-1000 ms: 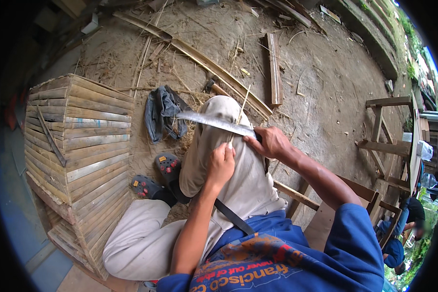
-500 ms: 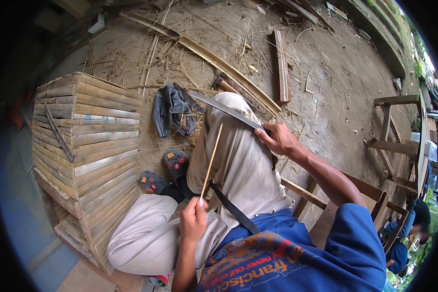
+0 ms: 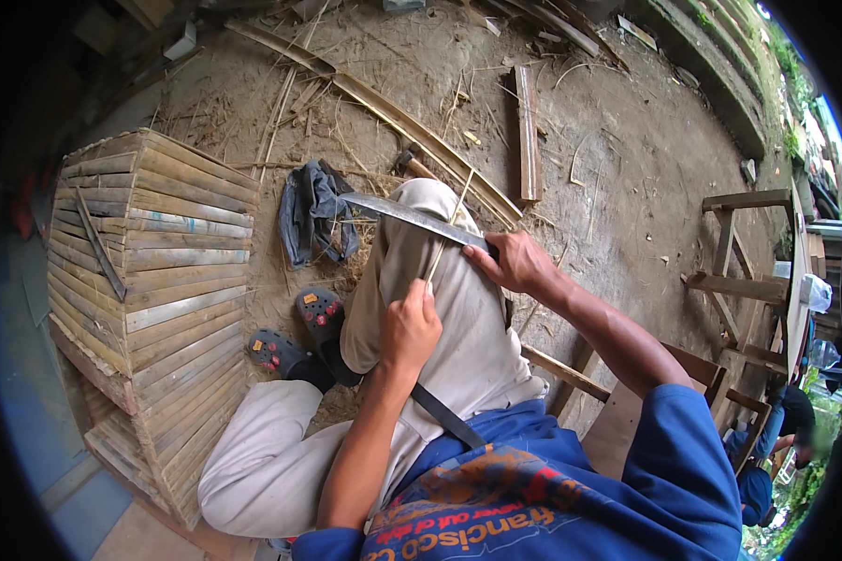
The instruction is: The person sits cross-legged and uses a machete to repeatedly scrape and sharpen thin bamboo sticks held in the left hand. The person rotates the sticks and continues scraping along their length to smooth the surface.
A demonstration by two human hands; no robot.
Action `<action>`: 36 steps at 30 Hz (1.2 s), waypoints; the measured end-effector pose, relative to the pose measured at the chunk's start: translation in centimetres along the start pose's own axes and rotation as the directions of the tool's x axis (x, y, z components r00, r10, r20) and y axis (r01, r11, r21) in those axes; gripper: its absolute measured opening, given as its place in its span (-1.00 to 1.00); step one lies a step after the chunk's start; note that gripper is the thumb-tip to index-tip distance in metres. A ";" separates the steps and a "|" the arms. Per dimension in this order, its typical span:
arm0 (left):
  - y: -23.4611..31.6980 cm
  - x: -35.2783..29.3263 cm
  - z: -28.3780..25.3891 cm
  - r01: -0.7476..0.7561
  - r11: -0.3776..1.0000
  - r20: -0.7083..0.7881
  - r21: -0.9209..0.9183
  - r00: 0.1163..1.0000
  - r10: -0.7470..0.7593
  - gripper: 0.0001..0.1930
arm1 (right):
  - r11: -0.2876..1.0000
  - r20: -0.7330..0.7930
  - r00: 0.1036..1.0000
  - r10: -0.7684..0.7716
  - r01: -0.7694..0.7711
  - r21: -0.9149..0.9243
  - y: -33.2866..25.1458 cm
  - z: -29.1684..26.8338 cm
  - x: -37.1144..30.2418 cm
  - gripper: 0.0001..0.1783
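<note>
While pinching a thin, pale wooden stick (image 3: 439, 253) in the left grip (image 3: 411, 324), holds in the right grip (image 3: 522, 263) a long, grey-bladed knife (image 3: 412, 218), pointed left across the stick.

Gry knife blade (image 3: 398, 213), lt-tan stick (image 3: 462, 194), blu shirt (image 3: 617, 496)

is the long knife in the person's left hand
No, the right hand grips the long knife by its handle, while the left hand holds a thin stick.

The dirt ground (image 3: 650, 201) bears a plank (image 3: 528, 131), long strip (image 3: 398, 116) and dark bundle (image 3: 311, 220).
</note>
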State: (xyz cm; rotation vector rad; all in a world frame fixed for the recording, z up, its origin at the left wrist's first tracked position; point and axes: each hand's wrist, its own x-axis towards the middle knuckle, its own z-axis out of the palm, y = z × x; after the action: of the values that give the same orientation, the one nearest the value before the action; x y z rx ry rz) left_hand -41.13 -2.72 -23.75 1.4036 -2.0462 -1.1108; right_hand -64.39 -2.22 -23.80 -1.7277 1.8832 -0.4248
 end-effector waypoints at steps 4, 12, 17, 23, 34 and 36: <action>-1.6 -6.0 -2.3 0.065 0.998 0.051 -0.016 0.997 -0.064 -0.88 | 0.999 -0.023 0.999 0.034 -0.033 0.038 0.8 0.7 -0.3 -0.34; -2.6 -15.2 -9.2 0.327 0.944 -0.064 0.050 0.944 -0.324 -0.79 | 0.964 0.119 0.976 0.185 -0.203 0.171 1.5 0.6 0.4 -0.21; -0.7 -8.6 -5.9 0.095 0.982 -0.165 -0.163 0.979 -0.122 -0.75 | 0.977 0.128 0.991 0.034 -0.060 0.207 -0.1 -1.4 0.1 -0.26; 1.8 2.6 -0.9 0.015 0.986 -0.024 -0.166 1.000 -0.019 -0.80 | 0.994 0.077 0.994 -0.073 0.067 0.081 -0.7 -2.5 0.5 -0.29; -1.8 -4.0 -1.7 0.054 0.991 0.074 -0.125 0.996 -0.045 -0.84 | 0.996 0.061 0.995 0.080 -0.082 0.030 1.2 0.1 0.5 -0.23; -2.5 -6.7 -3.1 0.094 0.990 0.099 -0.101 0.992 -0.084 -0.82 | 0.992 0.061 0.992 0.110 -0.113 0.053 1.4 0.2 0.6 -0.22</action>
State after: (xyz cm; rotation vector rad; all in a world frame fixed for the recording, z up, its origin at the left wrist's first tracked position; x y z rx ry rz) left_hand -34.77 1.73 -23.28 1.4272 -1.9734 -1.3262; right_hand -65.44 -2.59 -24.87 -1.5735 1.8971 -0.3768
